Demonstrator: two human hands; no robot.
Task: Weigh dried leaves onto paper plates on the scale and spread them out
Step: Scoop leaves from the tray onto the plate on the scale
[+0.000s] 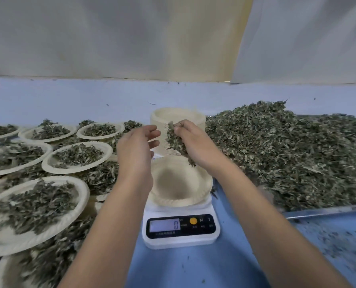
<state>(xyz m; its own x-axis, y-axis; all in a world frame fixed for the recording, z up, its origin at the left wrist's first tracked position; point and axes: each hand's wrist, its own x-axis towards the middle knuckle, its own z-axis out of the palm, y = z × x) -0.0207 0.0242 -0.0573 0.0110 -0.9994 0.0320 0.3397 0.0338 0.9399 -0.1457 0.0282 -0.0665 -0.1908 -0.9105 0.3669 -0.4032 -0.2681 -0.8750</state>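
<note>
A white digital scale (181,229) stands in front of me, its display reading 0. On it lies a bare paper plate (179,183). Above the plate my right hand (195,142) grips a handful of dried leaves (176,141), some hanging down from the fist. My left hand (136,145) hovers beside it with relaxed fingers, holding nothing. A large heap of dried leaves (287,150) fills a metal tray (326,209) to the right.
A tall stack of unused paper plates (176,117) stands behind the scale. Several filled plates (77,156) overlap on the left, stacked in layers. Loose leaf crumbs dot the blue table (193,269). A pale sheet hangs at the back.
</note>
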